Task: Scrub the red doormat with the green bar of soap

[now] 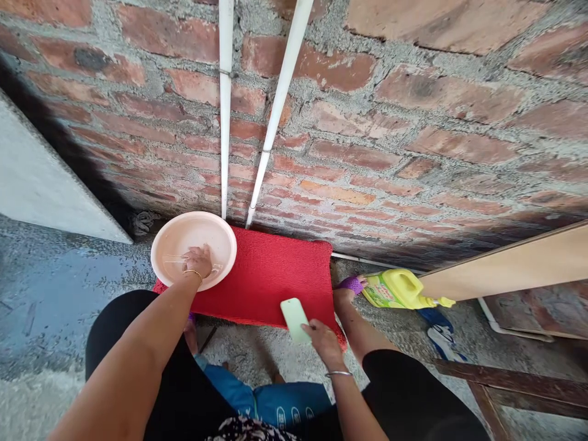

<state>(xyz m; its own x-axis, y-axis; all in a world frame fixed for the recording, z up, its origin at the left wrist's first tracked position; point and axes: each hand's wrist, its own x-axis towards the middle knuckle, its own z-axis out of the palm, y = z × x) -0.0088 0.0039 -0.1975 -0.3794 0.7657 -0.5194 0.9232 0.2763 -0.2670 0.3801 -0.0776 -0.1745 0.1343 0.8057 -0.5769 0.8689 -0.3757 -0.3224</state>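
Note:
My left hand (198,260) reaches down into a pale pink basin (158,254). Its fingers are spread low in the bowl, among what look like ripples of clear water. The basin rests on the left end of a red textured mat (280,269). A pale green slab with rounded corners (294,315) is pinched at its lower right edge by my right hand (325,343), over the mat's front edge. I cannot tell from here what the slab is.
A yellow detergent jug (397,289) lies by my right foot (353,284). Behind the mat rises a brick wall (340,159) with two white pipes (225,122). A grey slab (50,165) leans at left, a wooden board (514,260) at right. Blue-and-white slippers (443,340) lie near the jug.

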